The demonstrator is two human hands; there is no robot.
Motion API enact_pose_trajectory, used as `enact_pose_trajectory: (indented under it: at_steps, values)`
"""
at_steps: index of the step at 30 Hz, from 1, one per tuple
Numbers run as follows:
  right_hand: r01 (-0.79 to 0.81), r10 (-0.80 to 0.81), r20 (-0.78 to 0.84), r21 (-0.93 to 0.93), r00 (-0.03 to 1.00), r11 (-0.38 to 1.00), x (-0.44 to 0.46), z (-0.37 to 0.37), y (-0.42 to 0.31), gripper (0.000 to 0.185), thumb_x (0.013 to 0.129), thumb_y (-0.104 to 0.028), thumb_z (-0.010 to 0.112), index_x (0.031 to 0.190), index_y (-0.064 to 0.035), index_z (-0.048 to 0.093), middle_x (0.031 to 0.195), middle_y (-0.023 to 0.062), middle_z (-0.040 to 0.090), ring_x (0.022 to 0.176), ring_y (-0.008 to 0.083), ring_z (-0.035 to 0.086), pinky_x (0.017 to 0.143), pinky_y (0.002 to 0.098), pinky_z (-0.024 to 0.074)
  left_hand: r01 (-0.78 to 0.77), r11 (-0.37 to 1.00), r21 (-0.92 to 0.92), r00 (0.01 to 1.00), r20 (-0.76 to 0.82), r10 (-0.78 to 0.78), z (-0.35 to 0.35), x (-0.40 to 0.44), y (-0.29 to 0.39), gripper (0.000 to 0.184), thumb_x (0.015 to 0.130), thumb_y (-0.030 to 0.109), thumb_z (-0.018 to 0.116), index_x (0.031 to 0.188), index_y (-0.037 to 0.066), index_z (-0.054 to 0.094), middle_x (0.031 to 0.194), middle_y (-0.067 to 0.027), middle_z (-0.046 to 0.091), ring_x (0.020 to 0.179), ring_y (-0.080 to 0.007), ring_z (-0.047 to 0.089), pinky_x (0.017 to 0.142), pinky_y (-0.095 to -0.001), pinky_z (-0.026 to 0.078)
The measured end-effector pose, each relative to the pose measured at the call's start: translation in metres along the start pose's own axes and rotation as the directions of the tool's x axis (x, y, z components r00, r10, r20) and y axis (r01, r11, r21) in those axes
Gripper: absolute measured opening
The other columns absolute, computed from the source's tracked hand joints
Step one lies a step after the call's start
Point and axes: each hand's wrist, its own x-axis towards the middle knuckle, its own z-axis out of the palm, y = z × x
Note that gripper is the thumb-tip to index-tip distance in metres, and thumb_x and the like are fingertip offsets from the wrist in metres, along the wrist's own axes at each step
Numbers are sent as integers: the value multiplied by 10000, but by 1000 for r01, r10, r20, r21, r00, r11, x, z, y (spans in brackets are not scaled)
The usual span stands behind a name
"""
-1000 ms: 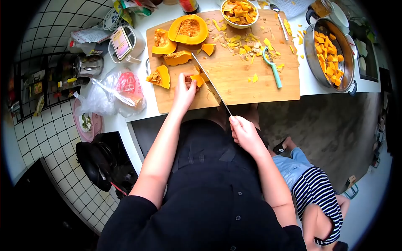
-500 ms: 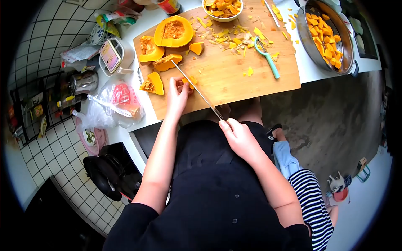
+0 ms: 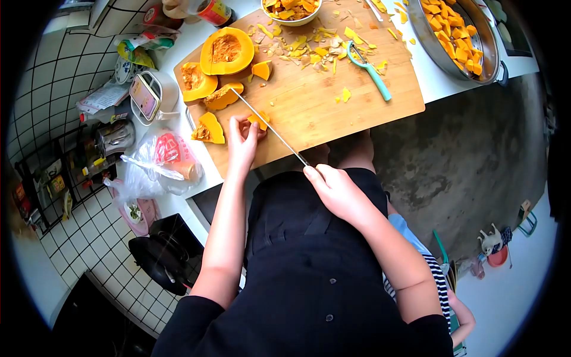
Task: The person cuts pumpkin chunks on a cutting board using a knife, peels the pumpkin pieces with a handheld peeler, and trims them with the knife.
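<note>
Steadying a small pumpkin piece (image 3: 260, 119) on the cutting board (image 3: 351, 122), the left hand (image 3: 244, 137) has its fingers curled in against it, and the right hand (image 3: 338, 189) is closed around the handle of the knife (image 3: 273, 130); with the blade just beside those fingers, a rolling piece could cause a cut, and the tip could snag the nearby pumpkin wedge (image 3: 222, 97)

knife (image 3: 270, 127): handle mostly hidden | bowl (image 3: 294, 24), pot (image 3: 436, 52): cut by top edge
</note>
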Motion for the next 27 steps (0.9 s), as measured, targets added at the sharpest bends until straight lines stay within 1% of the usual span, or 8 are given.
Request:
enact_pose_trajectory:
  at_steps: [8, 16, 17, 20, 21, 24, 26, 27]
  values:
    - [-51, 53, 18, -66, 998, 997, 4, -1, -4, 504, 966, -417, 450, 781, 46, 519, 723, 262, 587, 688, 393, 589, 652, 404, 470, 11, 1000, -18, 1000, 2, -11, 1, -1, 1, 194, 926, 21, 533, 1085, 21, 421, 955, -91, 536, 795, -145, 606, 704, -274, 548]
    - [-9, 8, -11, -80, 1000, 997, 25, 11, 15, 472, 955, -405, 469, 819, 40, 541, 779, 274, 605, 783, 423, 602, 690, 429, 480, -18, 999, -51, 1000, 7, 18, -7, -3, -7, 215, 930, 50, 542, 1109, 21, 426, 928, -67, 521, 802, -144, 598, 712, -280, 539]
    - [-1, 1, -10, -73, 1000, 997, 24, 8, 17, 463, 953, -402, 473, 829, 38, 546, 786, 274, 608, 791, 422, 604, 693, 430, 482, -30, 999, -31, 1000, -5, 30, -8, -5, -9, 223, 919, 59, 562, 1112, 29, 455, 910, -54, 515, 798, -131, 576, 710, -268, 518]
    - [40, -43, -16, -135, 999, 990, 10, -6, 6, 443, 947, -395, 483, 863, 34, 554, 792, 265, 616, 812, 420, 606, 698, 430, 484, -91, 970, 224, 992, -60, 107, -17, -7, -22, 209, 900, 53, 580, 1091, 31, 497, 892, -48, 512, 795, -116, 547, 708, -253, 491]
    - [53, -60, -37, -154, 998, 987, 5, -11, 4, 407, 930, -382, 514, 856, 16, 550, 786, 240, 629, 793, 405, 613, 689, 427, 487, -75, 967, 244, 989, -104, 103, -16, -10, -20, 208, 870, 38, 594, 1067, 34, 529, 903, -54, 511, 768, -123, 521, 704, -249, 472]
    - [126, -162, -103, -293, 981, 948, -12, -32, -13, 358, 909, -358, 552, 831, -8, 545, 769, 203, 637, 740, 378, 624, 653, 420, 492, -127, 880, 458, 971, -123, 204, -18, -18, -14, 225, 846, 18, 589, 1064, 29, 533, 931, -69, 494, 769, -145, 516, 688, -250, 468]
    - [207, -294, -186, -381, 937, 901, -19, -44, -15, 266, 852, -288, 632, 790, -47, 538, 694, 137, 622, 637, 322, 623, 575, 383, 496, -178, 862, 474, 962, -99, 254, -23, -18, -22, 229, 839, 8, 573, 1064, 23, 533, 946, -78, 480, 777, -156, 509, 686, -252, 463]
    - [228, -352, -216, -449, 911, 864, -20, -51, -15, 254, 832, -281, 651, 795, -52, 546, 688, 130, 619, 629, 314, 622, 567, 379, 495, -207, 852, 480, 956, -86, 281, -21, -18, -16, 231, 835, 2, 566, 1064, 20, 533, 954, -83, 472, 781, -162, 505, 685, -253, 461]
